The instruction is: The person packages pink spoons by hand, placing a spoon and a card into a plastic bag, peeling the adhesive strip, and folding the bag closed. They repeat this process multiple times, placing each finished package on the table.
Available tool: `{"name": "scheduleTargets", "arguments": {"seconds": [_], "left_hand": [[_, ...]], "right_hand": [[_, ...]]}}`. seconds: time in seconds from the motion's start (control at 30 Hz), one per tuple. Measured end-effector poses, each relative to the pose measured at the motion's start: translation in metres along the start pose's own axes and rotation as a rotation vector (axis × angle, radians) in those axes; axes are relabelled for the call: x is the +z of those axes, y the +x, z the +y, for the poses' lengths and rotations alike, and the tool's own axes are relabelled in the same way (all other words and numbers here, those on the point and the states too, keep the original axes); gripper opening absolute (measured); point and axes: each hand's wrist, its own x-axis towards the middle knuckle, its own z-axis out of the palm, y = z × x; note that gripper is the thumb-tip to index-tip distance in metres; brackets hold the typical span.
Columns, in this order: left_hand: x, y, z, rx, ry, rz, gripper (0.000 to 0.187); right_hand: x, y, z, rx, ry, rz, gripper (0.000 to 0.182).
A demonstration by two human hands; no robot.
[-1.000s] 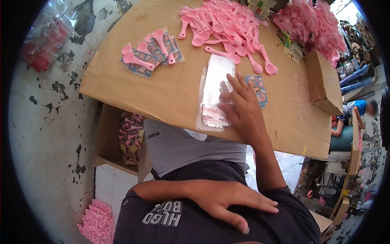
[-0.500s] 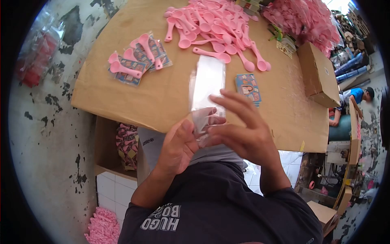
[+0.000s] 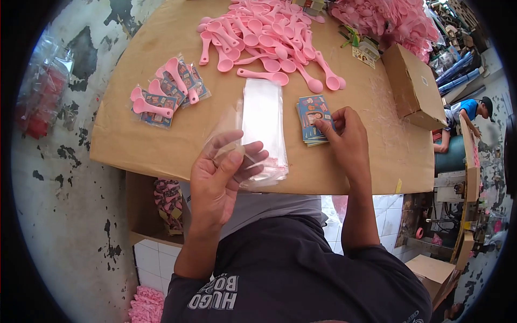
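My left hand [image 3: 214, 183] pinches a clear plastic bag [image 3: 222, 125] between thumb and fingers, with the bag's film spread over the fingers. Just right of it lies a stack of clear plastic bags [image 3: 262, 110] on the table. My right hand [image 3: 349, 141] is at a stack of blue printed cards [image 3: 308, 119]. Its thumb presses on the top card and its fingers curl round the right edge. Past the bags, a heap of pink plastic measuring spoons [image 3: 269, 40] covers the far part of the table. Several bagged spoons with cards [image 3: 156, 110] lie at the left.
A cardboard box [image 3: 412, 86] stands at the table's right side, near a large bag of pink spoons [image 3: 385, 21]. The brown table [image 3: 145, 153] has a shelf box [image 3: 141, 199] under it. Another person [image 3: 468, 113] works at the far right.
My left hand has drawn a bag leftward, off the stack of bags. My right hand has moved from the bags to the card stack and closed at its edge.
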Motion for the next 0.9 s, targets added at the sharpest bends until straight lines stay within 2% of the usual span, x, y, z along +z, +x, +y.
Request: {"name": "scheduleTargets", "arguments": {"seconds": [0.03, 0.1, 0.23, 0.3, 0.43, 0.5, 0.53, 0.6, 0.63, 0.7, 0.9], "left_hand": [[-0.002, 0.003, -0.001, 0.054, 0.035, 0.006, 0.028], [-0.007, 0.010, -0.004, 0.114, 0.076, 0.019, 0.028], [-0.003, 0.025, -0.007, 0.225, 0.035, 0.010, 0.030], [0.003, 0.029, -0.008, 0.245, -0.026, 0.018, 0.029], [0.014, 0.036, -0.007, 0.276, -0.116, 0.038, 0.026], [0.014, 0.039, -0.008, 0.290, -0.121, 0.035, 0.027], [0.013, 0.040, -0.009, 0.298, -0.122, 0.021, 0.028], [0.014, 0.042, -0.009, 0.309, -0.122, 0.002, 0.030], [0.015, 0.042, -0.010, 0.309, -0.105, 0.017, 0.031], [0.016, 0.043, -0.013, 0.306, -0.086, 0.032, 0.031], [0.022, 0.040, -0.017, 0.270, -0.106, 0.013, 0.032]], "right_hand": [[0.000, 0.001, 0.001, 0.001, 0.004, -0.008, 0.036], [-0.001, 0.005, 0.001, 0.105, 0.242, -0.050, 0.034], [-0.001, 0.007, 0.008, 0.024, 0.136, 0.017, 0.029], [-0.001, 0.004, 0.006, -0.144, 0.060, 0.230, 0.020], [-0.002, -0.002, -0.005, -0.194, 0.149, 0.358, 0.019], [-0.005, -0.012, -0.014, -0.133, 0.507, 0.174, 0.021], [-0.005, -0.019, -0.020, -0.138, 0.511, 0.175, 0.021], [-0.005, -0.034, -0.031, 0.055, 0.869, -0.216, 0.022], [-0.004, -0.038, -0.038, 0.052, 0.870, -0.213, 0.022], [0.001, -0.044, -0.050, 0.056, 0.957, -0.348, 0.021], [0.010, -0.046, -0.061, 0.029, 1.033, -0.274, 0.020]]}}
